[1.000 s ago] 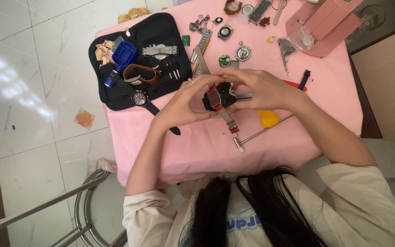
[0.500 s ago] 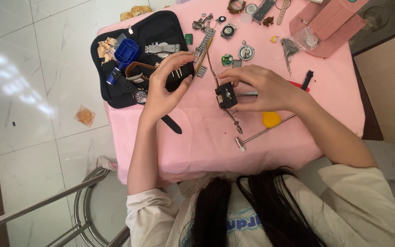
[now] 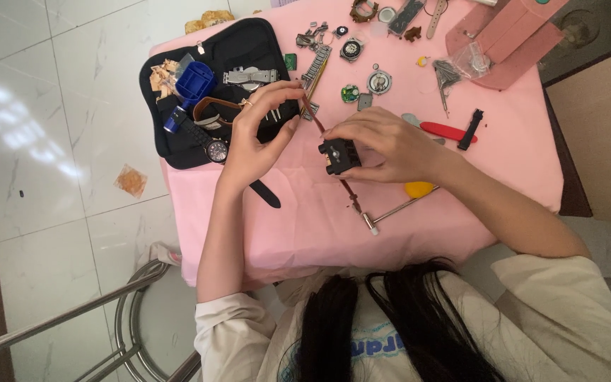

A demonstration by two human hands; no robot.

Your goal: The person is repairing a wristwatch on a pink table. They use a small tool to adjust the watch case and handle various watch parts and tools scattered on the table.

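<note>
Here the right hand (image 3: 390, 145) grips a black watch holder (image 3: 339, 155); the left hand (image 3: 259, 134) pinches the brown strap (image 3: 314, 117) just beside it.

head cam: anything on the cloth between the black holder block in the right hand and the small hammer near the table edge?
In the head view, only the lower end of the brown strap runs from the block toward the hammer; otherwise bare pink cloth.

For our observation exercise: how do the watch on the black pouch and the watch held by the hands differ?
The pouch watch lies untouched with a round dial and dark strap; the held watch is clamped in a black square holder, with a brown strap. The left hand pinches its strap; the right hand steadies it. Both sit over the pink table.
</note>
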